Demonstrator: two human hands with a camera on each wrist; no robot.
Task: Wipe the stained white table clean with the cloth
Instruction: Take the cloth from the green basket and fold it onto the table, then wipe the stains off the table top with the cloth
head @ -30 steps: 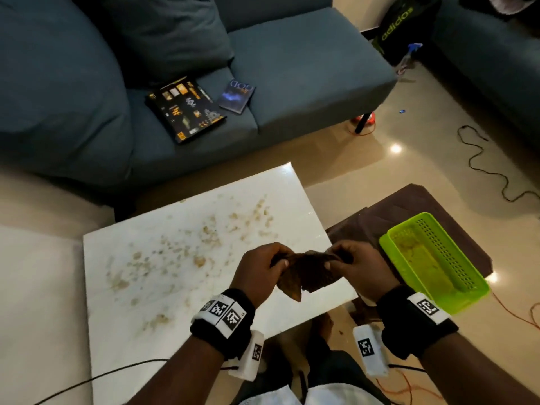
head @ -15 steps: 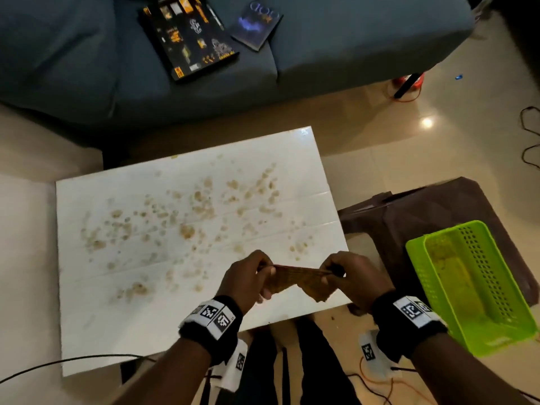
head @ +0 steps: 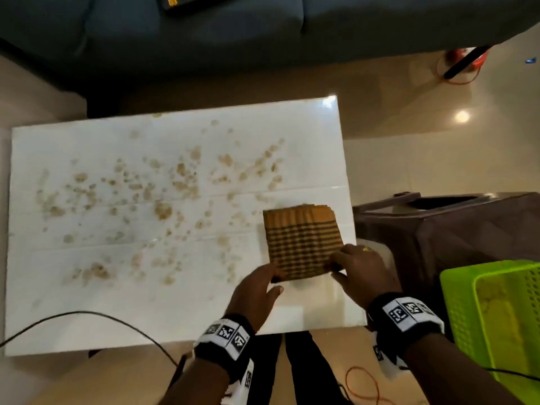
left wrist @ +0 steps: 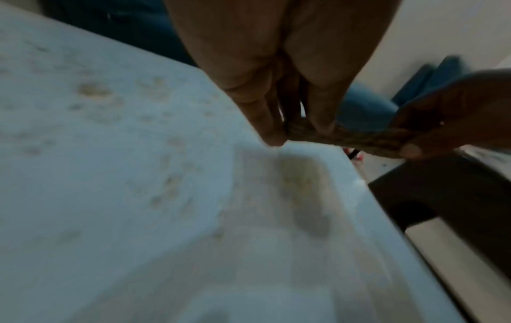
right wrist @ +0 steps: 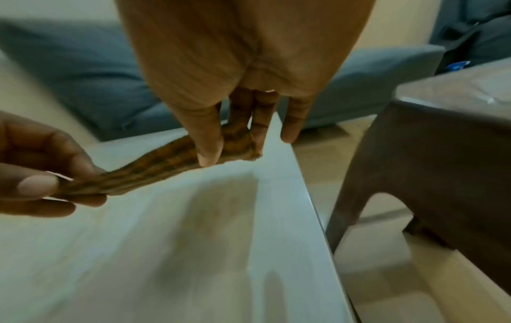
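Observation:
An orange-brown checked cloth (head: 302,242) is spread flat just above the right part of the white table (head: 87,302). My left hand (head: 270,277) pinches its near left corner and my right hand (head: 336,263) pinches its near right corner. The wrist views show the cloth (left wrist: 340,136) (right wrist: 155,168) stretched between both hands, slightly off the surface, with its shadow below. Brown stains (head: 163,210) are scattered over the table's middle and left.
A dark brown plastic stool (head: 455,226) stands right of the table, with a lime green basket (head: 496,311) on it. A blue sofa (head: 263,27) runs along the far side. A black cable (head: 87,315) crosses the table's near left corner; an orange cord (head: 362,384) lies on the floor.
The cloth was bunched between both hands near the table's front edge; now it is opened into a flat square and moved forward over the table's right side. The head view has tilted down.

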